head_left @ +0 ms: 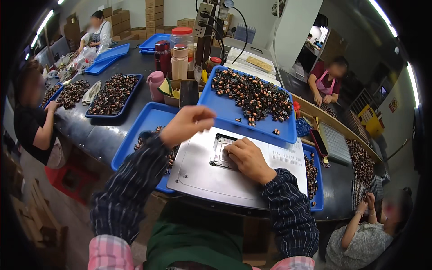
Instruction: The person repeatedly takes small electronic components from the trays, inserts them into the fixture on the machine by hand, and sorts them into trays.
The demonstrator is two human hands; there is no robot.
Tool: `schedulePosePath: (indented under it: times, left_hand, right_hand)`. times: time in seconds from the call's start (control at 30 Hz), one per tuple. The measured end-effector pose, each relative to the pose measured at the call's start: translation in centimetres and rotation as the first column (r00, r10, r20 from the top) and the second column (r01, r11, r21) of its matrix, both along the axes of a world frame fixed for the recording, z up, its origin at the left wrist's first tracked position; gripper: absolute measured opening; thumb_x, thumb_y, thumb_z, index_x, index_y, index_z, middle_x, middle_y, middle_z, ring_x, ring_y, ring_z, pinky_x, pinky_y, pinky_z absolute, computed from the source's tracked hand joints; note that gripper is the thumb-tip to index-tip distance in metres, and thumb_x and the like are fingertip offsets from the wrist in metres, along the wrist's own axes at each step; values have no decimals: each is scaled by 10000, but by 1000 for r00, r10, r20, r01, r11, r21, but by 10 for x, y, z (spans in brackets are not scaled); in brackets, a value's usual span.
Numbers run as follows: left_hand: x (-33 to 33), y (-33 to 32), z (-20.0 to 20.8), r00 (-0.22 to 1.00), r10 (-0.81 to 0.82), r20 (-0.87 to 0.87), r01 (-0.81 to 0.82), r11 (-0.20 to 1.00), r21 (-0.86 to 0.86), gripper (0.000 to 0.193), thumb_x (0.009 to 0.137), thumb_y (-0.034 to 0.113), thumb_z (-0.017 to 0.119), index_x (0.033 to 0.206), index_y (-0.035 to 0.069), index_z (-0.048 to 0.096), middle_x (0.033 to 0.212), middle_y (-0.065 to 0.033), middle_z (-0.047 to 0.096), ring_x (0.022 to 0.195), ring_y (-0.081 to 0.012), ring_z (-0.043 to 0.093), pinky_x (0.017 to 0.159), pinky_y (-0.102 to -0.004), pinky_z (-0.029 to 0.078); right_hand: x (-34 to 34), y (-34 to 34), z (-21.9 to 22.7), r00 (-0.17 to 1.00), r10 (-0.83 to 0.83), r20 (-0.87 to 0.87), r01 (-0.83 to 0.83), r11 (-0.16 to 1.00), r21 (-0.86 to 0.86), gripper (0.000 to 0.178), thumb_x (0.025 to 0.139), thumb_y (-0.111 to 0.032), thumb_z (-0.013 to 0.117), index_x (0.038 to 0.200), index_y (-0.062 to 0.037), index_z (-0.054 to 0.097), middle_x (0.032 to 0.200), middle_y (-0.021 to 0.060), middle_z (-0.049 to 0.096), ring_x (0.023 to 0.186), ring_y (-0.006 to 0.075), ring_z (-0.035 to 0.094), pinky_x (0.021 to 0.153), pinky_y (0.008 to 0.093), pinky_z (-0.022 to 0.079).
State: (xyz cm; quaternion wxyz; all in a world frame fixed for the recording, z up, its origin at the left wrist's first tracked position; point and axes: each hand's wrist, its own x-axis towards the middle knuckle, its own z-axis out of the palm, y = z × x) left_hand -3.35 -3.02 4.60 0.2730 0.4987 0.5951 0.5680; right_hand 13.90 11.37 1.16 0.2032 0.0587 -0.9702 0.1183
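The right hand (249, 158) presses flat on the metal fixture (221, 155); the left hand (188, 123), fingers pinched, lifts at 11 o'clock. Many coils (252, 96) wait at 1 o'clock.

A factory assembly workshop: blue trays (234, 112) of small coils (252, 94), workers around a long bench (103, 135).

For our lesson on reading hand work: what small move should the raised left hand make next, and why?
Probably lower the left hand to the square fixture on the metal plate. Its fingers look pinched, perhaps on a part, and the right hand already rests at that fixture.
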Motion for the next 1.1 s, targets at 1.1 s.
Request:
schedulePosePath:
  times: [1.1]
  left_hand:
    - [-3,105,-32,817,495,-295,-393,853,343,234,790,78,554,1020,48,522,870,-74,595,782,-171,582,668,-271,433]
  right_hand:
    - [-3,9,-1,998,64,-5,-63,963,-262,191,656,-10,626,843,-23,589,748,106,518,721,270,518,639,337,434]
